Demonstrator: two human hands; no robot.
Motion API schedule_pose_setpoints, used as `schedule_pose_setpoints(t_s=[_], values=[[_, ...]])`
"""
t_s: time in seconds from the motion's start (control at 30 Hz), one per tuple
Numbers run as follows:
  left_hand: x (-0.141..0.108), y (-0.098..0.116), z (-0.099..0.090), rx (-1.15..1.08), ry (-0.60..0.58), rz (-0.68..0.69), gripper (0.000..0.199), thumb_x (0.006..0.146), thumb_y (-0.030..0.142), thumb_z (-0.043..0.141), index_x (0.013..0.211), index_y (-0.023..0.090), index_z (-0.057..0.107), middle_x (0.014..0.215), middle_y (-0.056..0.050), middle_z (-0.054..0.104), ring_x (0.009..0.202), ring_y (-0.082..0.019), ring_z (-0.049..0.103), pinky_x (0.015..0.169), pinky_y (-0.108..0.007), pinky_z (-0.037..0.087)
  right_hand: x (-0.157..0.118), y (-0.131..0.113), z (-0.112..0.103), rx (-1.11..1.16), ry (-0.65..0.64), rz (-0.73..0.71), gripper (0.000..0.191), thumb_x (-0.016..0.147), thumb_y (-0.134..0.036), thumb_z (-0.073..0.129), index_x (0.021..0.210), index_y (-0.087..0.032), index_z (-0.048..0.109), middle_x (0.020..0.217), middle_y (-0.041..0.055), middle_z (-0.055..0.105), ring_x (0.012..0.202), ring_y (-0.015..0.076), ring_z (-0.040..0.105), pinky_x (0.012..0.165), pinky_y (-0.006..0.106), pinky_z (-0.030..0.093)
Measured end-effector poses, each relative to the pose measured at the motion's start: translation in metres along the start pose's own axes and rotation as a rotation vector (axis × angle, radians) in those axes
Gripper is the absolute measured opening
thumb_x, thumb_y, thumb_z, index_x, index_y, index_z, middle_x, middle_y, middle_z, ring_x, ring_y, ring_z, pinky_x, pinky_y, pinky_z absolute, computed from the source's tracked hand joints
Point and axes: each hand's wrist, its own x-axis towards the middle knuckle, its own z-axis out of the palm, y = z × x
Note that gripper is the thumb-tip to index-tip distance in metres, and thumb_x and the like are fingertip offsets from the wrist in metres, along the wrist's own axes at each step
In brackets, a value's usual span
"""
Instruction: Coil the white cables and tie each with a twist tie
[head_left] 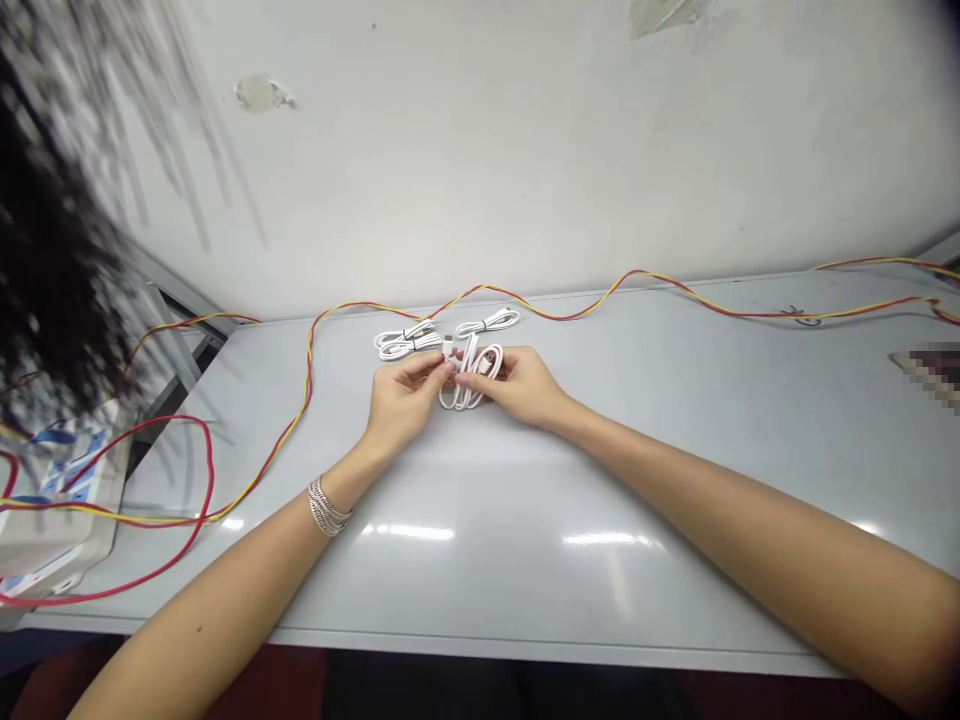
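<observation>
White charging cable (pixel 469 385), coiled: your left hand (pixel 405 400) and right hand (pixel 517 385) both pinch it firmly between fingertips; bundled white cable (pixel 405 342) lies just beyond.

Smooth white plastic cable (pixel 461 385), glossy tabletop (pixel 675 420), perhaps painted metal, matt rough plaster wall (pixel 480 150)

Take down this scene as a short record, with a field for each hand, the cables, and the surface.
Left hand: fingers at the small white plug of a coiled white cable; stacked silver bangles on the wrist
Right hand: holding the same coil from the other side
Other cables: two bundled white cables with black ties, just beyond the hands
Wire: long twisted red-and-yellow wire along the table's far side
Surface: smooth pale grey table
</observation>
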Motion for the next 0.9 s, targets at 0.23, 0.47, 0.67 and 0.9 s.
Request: schedule_pose_setpoints(t_s=[0.23, 0.47, 0.67, 0.9], values=[[0.003, -0.004, -0.004, -0.047, 0.043, -0.060, 0.040, 0.071, 0.045, 0.082, 0.093, 0.012, 0.077, 0.102, -0.011, 0.076, 0.080, -0.021, 0.073, 0.074, -0.037, 0.064, 0.002, -0.003, 0.001, 0.049, 0.092, 0.050, 0.045, 0.070, -0.046, 0.080, 0.101, -0.014, 0.072, 0.090, 0.0081, 0.076, 0.077, 0.0217, 0.070, 0.070, 0.034, 0.057], [-0.001, 0.001, 0.000, -0.030, -0.091, -0.096, 0.050, 0.074, 0.049, 0.079, 0.107, 0.012, 0.075, 0.107, -0.012, 0.076, 0.091, -0.025, 0.073, 0.082, -0.038, 0.063, 0.001, 0.005, 0.000, -0.046, 0.028, -0.024, 0.036, 0.079, -0.045, 0.074, 0.101, -0.017, 0.072, 0.094, 0.0078, 0.075, 0.084, 0.0214, 0.070, 0.072, 0.032, 0.057], [0.001, 0.001, -0.003, -0.011, -0.121, -0.128, 0.062, 0.066, 0.048, 0.085, 0.114, 0.011, 0.073, 0.109, -0.014, 0.076, 0.095, -0.027, 0.073, 0.087, -0.038, 0.061, 0.001, -0.002, -0.001, -0.054, 0.034, 0.042, 0.047, 0.073, -0.043, 0.080, 0.110, -0.016, 0.071, 0.095, 0.0065, 0.072, 0.070, 0.0158, 0.064, 0.055, 0.025, 0.050], [0.001, 0.001, -0.002, -0.055, -0.022, -0.204, 0.058, 0.067, 0.048, 0.085, 0.111, 0.011, 0.075, 0.107, -0.013, 0.076, 0.086, -0.027, 0.074, 0.082, -0.040, 0.061, 0.005, -0.011, -0.013, 0.271, -0.064, 0.227, 0.074, 0.064, -0.021, 0.087, 0.133, -0.016, 0.062, 0.086, 0.0033, 0.074, 0.074, 0.0173, 0.068, 0.072, 0.031, 0.058]])
